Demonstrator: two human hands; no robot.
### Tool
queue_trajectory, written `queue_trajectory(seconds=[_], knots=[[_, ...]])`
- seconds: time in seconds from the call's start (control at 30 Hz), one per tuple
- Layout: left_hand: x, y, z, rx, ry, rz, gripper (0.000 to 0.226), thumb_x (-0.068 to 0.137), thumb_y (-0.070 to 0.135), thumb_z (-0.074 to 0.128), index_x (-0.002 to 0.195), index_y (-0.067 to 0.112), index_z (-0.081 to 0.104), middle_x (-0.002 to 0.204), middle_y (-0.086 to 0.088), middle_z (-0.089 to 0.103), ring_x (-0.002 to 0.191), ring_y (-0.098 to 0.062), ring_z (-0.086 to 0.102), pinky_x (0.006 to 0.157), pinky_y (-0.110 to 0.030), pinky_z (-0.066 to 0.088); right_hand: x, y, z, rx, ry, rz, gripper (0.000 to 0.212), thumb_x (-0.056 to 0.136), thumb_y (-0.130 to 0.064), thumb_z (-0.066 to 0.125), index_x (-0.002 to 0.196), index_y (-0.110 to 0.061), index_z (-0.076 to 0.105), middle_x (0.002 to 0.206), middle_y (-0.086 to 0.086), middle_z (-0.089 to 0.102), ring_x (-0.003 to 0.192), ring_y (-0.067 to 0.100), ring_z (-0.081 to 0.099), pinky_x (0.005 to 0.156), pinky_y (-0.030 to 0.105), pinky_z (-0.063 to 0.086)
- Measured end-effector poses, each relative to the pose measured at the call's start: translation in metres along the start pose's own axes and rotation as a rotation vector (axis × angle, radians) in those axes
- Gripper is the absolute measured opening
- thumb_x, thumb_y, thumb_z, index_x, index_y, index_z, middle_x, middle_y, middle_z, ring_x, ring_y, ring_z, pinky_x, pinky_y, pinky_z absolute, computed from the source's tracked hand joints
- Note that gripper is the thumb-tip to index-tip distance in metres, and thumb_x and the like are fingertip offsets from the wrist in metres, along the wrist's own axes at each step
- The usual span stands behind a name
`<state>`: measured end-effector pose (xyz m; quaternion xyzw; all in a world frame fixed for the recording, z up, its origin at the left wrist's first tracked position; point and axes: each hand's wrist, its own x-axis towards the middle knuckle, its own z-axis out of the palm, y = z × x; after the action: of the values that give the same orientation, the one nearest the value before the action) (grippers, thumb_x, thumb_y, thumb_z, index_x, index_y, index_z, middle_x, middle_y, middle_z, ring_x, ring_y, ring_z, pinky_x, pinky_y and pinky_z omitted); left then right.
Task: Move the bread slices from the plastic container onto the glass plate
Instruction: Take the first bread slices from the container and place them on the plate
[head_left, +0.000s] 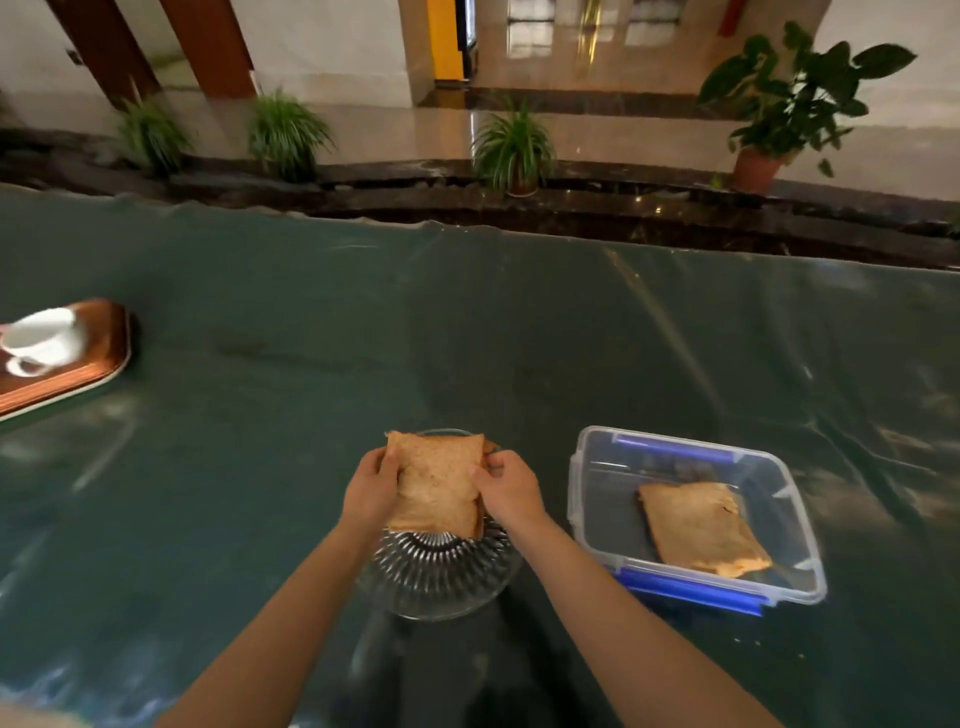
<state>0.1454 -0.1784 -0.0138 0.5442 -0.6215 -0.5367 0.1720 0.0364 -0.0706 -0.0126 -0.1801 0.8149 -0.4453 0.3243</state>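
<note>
A brown bread slice (435, 480) is held over the ribbed glass plate (439, 577), which sits near the table's front middle. My left hand (370, 491) grips the slice's left edge and my right hand (510, 491) grips its right edge. The slice covers the far half of the plate; whether it touches the glass I cannot tell. To the right stands the clear plastic container (587, 499) with blue clips, and another bread slice (701, 527) lies flat inside it.
A dark green cloth under clear plastic sheeting (467, 338) covers the table. At the far left a wooden tray (109, 338) carries a white cup (47, 338). Potted plants line the floor beyond the table's far edge.
</note>
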Motion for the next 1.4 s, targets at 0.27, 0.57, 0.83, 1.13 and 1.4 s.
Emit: queue_trajectory(seconds=[0.27, 0.57, 0.83, 1.13, 1.4], knots=[[0.046, -0.039, -0.008, 0.171, -0.091, 0.016, 0.038, 0.096, 0.035, 0.037, 0.125, 0.012, 0.049, 0.114, -0.012, 0.063, 0.101, -0.028, 0.058, 0.089, -0.040, 0.045, 0.018, 0.018, 0.061, 0.042, 0.124, 0.181, 0.025, 0.092, -0.017, 0.051, 0.113, -0.007, 0.060, 0.115, 0.010, 0.066, 0.107, 0.025, 0.061, 0.090, 0.034, 0.048], [0.074, -0.028, 0.016, 0.228, -0.138, 0.147, 0.036, 0.094, 0.024, 0.043, 0.126, 0.009, 0.053, 0.124, -0.011, 0.058, 0.113, -0.025, 0.055, 0.099, -0.041, 0.045, 0.044, 0.020, 0.063, -0.106, 0.357, 0.134, 0.027, 0.092, -0.019, 0.050, 0.115, -0.006, 0.058, 0.122, 0.015, 0.056, 0.105, 0.027, 0.059, 0.089, 0.034, 0.047], [0.089, -0.037, 0.017, 0.297, -0.148, 0.269, 0.031, 0.092, 0.016, 0.050, 0.119, 0.008, 0.060, 0.111, -0.006, 0.068, 0.095, -0.013, 0.058, 0.081, -0.021, 0.038, 0.051, 0.029, 0.068, -0.280, 0.381, 0.100, 0.032, 0.093, -0.022, 0.051, 0.122, -0.010, 0.054, 0.123, 0.010, 0.049, 0.108, 0.026, 0.055, 0.089, 0.035, 0.049], [0.089, -0.040, 0.022, 0.125, -0.079, 0.160, 0.035, 0.088, 0.017, 0.057, 0.122, 0.011, 0.057, 0.112, -0.007, 0.066, 0.090, -0.011, 0.057, 0.079, -0.024, 0.044, 0.045, 0.031, 0.074, -0.063, 0.446, 0.148, 0.014, 0.086, -0.009, 0.058, 0.100, -0.010, 0.056, 0.110, 0.011, 0.058, 0.083, 0.016, 0.055, 0.070, 0.025, 0.046], [0.082, -0.036, 0.027, 0.045, -0.076, 0.171, 0.031, 0.088, 0.018, 0.058, 0.118, 0.015, 0.060, 0.098, 0.007, 0.061, 0.084, -0.005, 0.055, 0.060, -0.009, 0.038, 0.041, 0.036, 0.069, 0.060, 0.470, 0.158, 0.018, 0.082, -0.006, 0.060, 0.097, -0.010, 0.053, 0.101, 0.010, 0.062, 0.083, 0.016, 0.056, 0.069, 0.024, 0.042]])
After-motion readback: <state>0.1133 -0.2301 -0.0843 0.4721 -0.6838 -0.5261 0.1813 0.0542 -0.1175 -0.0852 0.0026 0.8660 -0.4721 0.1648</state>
